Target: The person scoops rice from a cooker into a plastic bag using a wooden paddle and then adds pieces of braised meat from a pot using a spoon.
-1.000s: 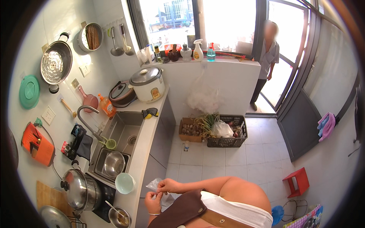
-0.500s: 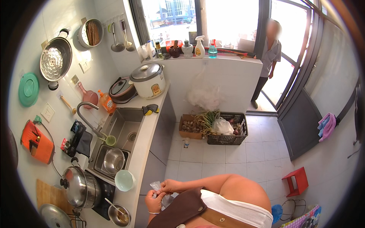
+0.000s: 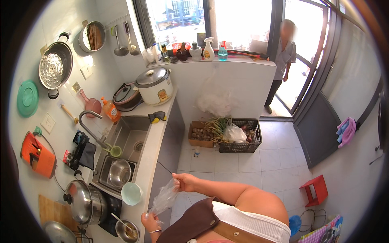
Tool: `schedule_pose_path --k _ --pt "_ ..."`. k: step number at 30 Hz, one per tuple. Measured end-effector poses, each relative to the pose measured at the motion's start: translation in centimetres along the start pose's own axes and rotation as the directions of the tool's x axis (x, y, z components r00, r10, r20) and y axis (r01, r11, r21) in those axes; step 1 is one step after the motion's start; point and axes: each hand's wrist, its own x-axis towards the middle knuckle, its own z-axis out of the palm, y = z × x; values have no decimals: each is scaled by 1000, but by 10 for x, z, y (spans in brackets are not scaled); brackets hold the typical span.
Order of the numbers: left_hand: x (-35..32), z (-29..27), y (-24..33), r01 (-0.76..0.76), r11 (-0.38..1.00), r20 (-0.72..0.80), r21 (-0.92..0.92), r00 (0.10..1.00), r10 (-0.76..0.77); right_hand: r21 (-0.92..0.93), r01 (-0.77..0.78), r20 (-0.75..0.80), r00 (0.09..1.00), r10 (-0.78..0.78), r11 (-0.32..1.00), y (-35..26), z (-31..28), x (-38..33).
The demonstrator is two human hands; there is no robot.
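Observation:
I hold a clear plastic bag (image 3: pixel 164 198) stretched between both hands, just off the counter's front edge. My right hand (image 3: pixel 184 182) pinches its upper end, the arm reaching in from the lower right. My left hand (image 3: pixel 150 222), with a thin bangle on the wrist, grips the lower end near the bottom edge of the view. The bag looks crumpled, and I cannot tell what is in it. A pale green cup (image 3: pixel 131 193) stands on the counter close to my left hand.
The white counter (image 3: pixel 152 150) holds a sink (image 3: pixel 125 135) with a steel bowl (image 3: pixel 120 173), a lidded pot (image 3: pixel 83 201) on the stove and a rice cooker (image 3: pixel 154 85). On the floor are a dark basket (image 3: pixel 241 141) of vegetables, a cardboard box (image 3: pixel 201 134) and a red stool (image 3: pixel 314 189). Another person (image 3: pixel 283 60) stands at the doorway.
My hands, close together before, have drawn apart: the right one rose and the bag is now pulled out long between them. The view shifted slightly.

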Motion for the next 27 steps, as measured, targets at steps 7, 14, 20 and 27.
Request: schedule_pose_path --k 7,14,20,27 --pt "20 -21 -14 48 996 23 -72 999 -46 -977 190 138 902 -410 91 7 12 -11" --pt "-7 6 34 -609 449 444 654 789 424 -891 7 243 851 -465 -454 13 39 -2" --pt "-16 57 60 -764 474 587 438 642 493 -873 273 392 886 -248 -404 46 61 -3" --pt "2 32 24 -673 391 544 628 739 397 -870 219 380 869 -318 -442 29 54 -10"
